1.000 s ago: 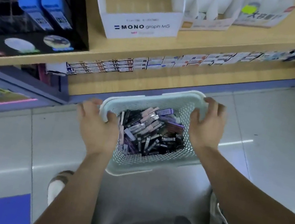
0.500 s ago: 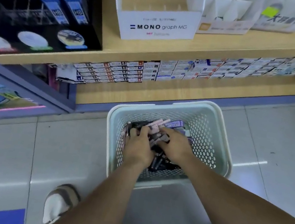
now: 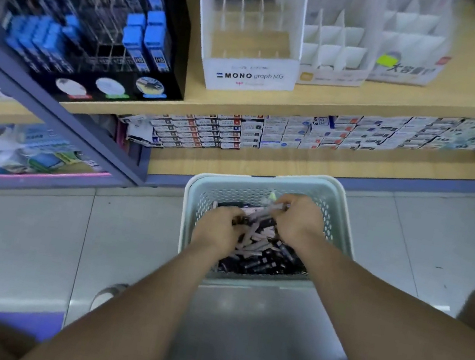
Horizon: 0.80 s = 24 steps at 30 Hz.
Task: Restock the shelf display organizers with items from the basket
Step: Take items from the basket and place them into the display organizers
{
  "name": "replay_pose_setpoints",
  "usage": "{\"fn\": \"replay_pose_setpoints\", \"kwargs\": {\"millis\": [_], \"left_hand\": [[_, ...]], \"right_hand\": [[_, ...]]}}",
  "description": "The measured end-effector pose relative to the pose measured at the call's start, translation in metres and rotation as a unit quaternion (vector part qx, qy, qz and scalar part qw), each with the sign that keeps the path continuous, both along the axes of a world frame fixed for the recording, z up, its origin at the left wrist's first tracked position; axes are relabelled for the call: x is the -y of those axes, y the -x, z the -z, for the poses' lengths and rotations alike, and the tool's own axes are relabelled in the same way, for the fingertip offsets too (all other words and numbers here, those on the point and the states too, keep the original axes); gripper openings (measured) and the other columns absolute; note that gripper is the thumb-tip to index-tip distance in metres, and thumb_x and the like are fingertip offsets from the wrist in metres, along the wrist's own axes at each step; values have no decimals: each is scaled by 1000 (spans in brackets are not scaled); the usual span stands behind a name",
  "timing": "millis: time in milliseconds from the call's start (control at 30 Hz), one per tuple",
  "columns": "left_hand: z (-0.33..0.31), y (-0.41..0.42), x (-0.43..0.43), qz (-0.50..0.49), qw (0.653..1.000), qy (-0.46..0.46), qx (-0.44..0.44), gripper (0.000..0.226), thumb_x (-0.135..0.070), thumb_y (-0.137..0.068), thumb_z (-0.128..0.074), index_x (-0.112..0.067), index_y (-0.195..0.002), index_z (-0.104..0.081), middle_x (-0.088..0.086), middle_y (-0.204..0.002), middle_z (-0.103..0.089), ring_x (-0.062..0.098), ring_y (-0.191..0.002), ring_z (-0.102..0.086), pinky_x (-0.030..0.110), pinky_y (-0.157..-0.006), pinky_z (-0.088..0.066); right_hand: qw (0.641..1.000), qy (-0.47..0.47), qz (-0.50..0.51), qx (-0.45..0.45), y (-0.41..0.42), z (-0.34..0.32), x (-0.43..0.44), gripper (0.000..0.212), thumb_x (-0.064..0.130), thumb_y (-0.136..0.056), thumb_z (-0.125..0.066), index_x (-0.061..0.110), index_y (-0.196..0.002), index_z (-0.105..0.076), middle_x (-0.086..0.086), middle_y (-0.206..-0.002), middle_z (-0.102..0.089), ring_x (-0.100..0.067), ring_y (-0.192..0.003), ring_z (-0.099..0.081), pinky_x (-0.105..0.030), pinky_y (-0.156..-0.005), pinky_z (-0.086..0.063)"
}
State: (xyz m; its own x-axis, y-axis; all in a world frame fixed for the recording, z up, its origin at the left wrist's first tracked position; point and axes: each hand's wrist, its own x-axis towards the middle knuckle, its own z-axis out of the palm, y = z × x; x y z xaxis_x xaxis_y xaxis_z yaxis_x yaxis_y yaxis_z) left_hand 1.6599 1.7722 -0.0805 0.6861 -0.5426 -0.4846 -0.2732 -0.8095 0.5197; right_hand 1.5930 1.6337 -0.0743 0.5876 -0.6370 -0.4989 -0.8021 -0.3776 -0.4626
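head view: in the basket (image 3: pixel 345 221) on the floor (image 3: pixel 29 238) under the shelf (image 3: pixel 354 106), the right hand (image 3: pixel 298 224) has its fingers curled round a loose bunch of slim items (image 3: pixel 270 210). the left hand (image 3: pixel 216 228) is buried in the pile, so i cannot tell its grip. lifted that loosely, some may slip and scatter short of the empty organizer (image 3: pixel 248 75).

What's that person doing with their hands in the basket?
Someone is getting things to refill a shop shelf. Both hands are inside the pale green basket, full of small packs. The right hand pinches a few of them. The left hand digs into the pile, fingers curled; too blurry to tell if it holds any. The white MONO organizer on the shelf above looks mostly empty.
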Motion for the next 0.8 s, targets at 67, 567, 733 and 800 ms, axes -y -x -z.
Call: {"fn": "replay_pose_setpoints", "kwargs": {"millis": [67,567,733,800], "left_hand": [[-18,5,1,-37,999,17,-23,9,-18,-91,-61,-22,-96,-67,2,-92,-68,18,-70,-62,18,-55,-49],[-130,19,10,-363,781,319,-396,14,-12,-99,-45,-2,-105,-54,22,-99,-62,29,-77,-66,39,-70,-58],[-195,12,18,-253,795,336,-437,20,-17,-97,-41,-5,-95,-57,13,-72,-59,16,-50,-49,20,-39,-36],[-219,11,18,-194,847,337,-363,20,-18,-99,-42,-11,-85,-55,9,-68,-57,15,-48,-45,18,-39,-28]], "right_hand": [[1000,-6,13,19,6,-17,0,26,9,-93,-56,17,-113,-71,-10,-108,-72,-24,-92,-68,-22,-71,-49],[818,-332,345,321,26,-121,-16,20,4,-88,-60,14,-75,-49,-3,-54,-48,-12,-42,-39,-22,-39,-28],[825,-310,254,399,12,-172,-27,20,-4,-86,-57,14,-81,-51,-8,-65,-49,-11,-41,-39,-20,-36,-30],[819,-287,243,434,8,-192,-29,20,-2,-87,-57,17,-93,-54,-8,-65,-49,-9,-38,-39,-18,-36,-29]]}}
